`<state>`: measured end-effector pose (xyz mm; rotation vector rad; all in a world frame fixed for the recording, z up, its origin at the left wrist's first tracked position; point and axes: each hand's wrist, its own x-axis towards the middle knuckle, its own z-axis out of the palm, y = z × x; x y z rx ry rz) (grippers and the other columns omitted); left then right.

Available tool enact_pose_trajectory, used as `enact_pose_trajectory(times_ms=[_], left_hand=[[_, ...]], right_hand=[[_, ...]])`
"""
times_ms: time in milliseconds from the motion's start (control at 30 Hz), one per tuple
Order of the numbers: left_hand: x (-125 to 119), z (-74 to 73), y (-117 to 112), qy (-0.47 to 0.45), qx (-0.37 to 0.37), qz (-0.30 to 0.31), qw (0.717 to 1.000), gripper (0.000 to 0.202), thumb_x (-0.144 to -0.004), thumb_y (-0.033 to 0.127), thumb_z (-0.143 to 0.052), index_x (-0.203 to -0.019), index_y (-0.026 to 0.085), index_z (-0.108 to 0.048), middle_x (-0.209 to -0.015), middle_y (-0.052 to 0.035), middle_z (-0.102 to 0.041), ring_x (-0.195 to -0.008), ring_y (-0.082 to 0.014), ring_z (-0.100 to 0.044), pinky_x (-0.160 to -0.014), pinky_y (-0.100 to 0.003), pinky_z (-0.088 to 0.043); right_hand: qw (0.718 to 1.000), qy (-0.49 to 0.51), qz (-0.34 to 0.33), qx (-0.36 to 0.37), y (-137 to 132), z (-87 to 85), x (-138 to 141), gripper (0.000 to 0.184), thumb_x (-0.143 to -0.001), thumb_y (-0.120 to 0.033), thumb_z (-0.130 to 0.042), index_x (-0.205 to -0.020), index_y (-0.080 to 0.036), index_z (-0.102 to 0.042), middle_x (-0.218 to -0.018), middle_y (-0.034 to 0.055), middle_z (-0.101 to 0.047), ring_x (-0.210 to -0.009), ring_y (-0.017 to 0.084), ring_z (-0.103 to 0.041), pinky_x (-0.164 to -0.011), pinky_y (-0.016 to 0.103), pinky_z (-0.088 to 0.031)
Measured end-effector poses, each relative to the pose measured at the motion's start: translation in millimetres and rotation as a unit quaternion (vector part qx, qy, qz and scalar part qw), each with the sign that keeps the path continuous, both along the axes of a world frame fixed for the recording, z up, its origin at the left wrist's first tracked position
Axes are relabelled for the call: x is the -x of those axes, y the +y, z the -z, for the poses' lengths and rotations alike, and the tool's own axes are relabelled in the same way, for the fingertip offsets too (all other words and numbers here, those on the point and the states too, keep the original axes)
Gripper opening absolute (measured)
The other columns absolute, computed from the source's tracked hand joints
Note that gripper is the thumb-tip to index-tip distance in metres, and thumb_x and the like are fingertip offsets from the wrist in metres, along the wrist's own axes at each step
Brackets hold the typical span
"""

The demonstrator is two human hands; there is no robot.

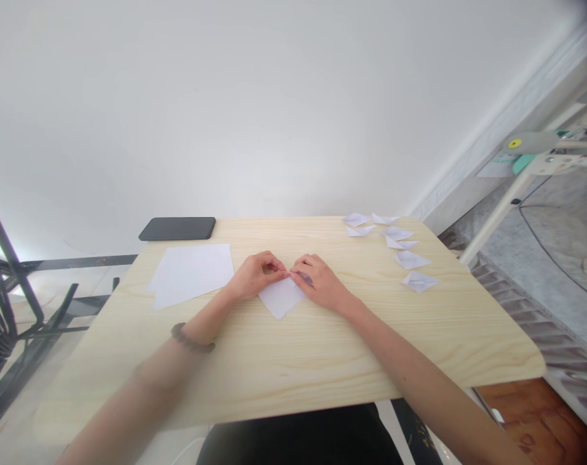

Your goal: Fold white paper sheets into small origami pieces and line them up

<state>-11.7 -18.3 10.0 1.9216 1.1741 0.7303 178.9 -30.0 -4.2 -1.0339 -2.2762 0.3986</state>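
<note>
A small white sheet of paper (pixel 280 299), partly folded, lies in the middle of the table with one corner pointing toward me. My left hand (pixel 257 275) pinches its far edge between thumb and forefinger. From the other side my right hand (pixel 318 280) grips the same edge, the two sets of fingertips nearly meeting. The fingers cover the upper part of the paper, so the exact fold there is hidden. To the right sit several folded white paper boats (pixel 410 259), and the nearest paper boat (pixel 420 281) stands a little apart from my right hand.
Left of my hands lies a stack of white paper sheets (pixel 194 272). A black phone (pixel 177 228) rests at the far left of the wooden table (pixel 293 368). A white wall (pixel 274 116) rises behind; a dark chair (pixel 7 278) stands left, a white metal frame (pixel 504 213) right.
</note>
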Motion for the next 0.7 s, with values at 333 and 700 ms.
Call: enact_pose_trajectory(times_ms=[333, 700], left_hand=[[-0.9, -5.7, -3.1, -0.031, 0.038, 0.032, 0.998, 0.024, -0.073, 0.037, -0.054, -0.068, 0.015, -0.062, -0.078, -0.0027, -0.056, -0.066, -0.012, -0.054, -0.056, -0.023, -0.042], [7.2, -9.3, 1.6, -0.04, 0.107, 0.035, 0.993, 0.027, -0.07, 0.04, -0.058, -0.066, 0.014, -0.058, -0.073, -0.0009, -0.055, -0.059, -0.0105, -0.05, -0.048, -0.021, -0.037]], right_hand=[[0.997, 0.015, -0.042, 0.056, 2.3, -5.4, -3.0, 0.015, -0.081, -0.019, -0.045, -0.07, -0.017, -0.055, -0.071, 0.0014, -0.055, -0.071, 0.013, -0.046, -0.068, 0.026, -0.037], [0.987, -0.005, -0.096, 0.125, 3.1, -12.0, -16.7, 0.019, -0.081, -0.016, -0.039, -0.063, -0.017, -0.043, -0.066, -0.0001, -0.047, -0.065, 0.011, -0.042, -0.063, 0.025, -0.035]])
